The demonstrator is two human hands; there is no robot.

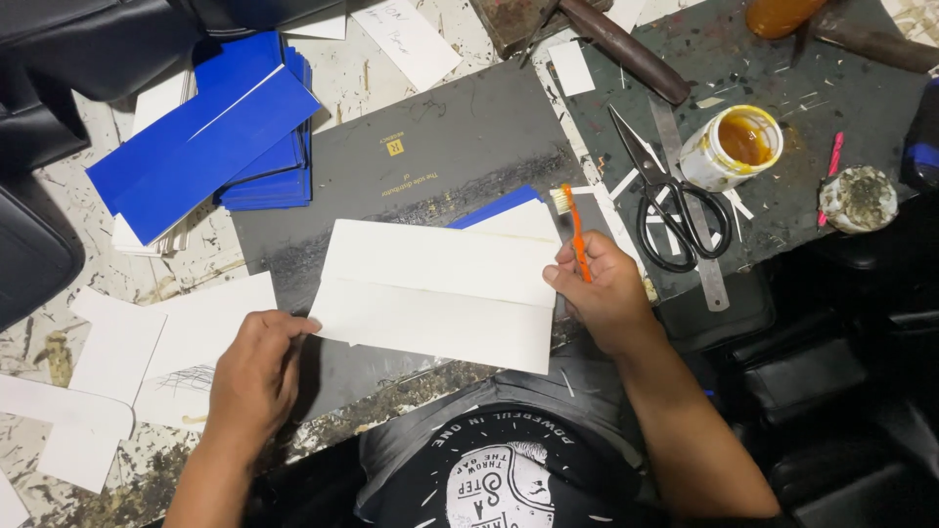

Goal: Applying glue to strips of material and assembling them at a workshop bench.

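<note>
A white folded card sheet [440, 293] lies on a dark grey board [440, 147] in front of me. My left hand [256, 376] pinches the sheet's lower left corner. My right hand [606, 293] holds an orange toothbrush [575, 235], bristles up, while its fingers press the sheet's right edge. A blue card [499, 207] peeks out from under the white sheet's top right corner.
A stack of blue cards [225, 137] sits at the upper left. Black-handled scissors [665, 196], a metal ruler [699, 254] and an open jar of amber glue [734, 145] lie to the right. Loose white cards [166, 352] lie at the left.
</note>
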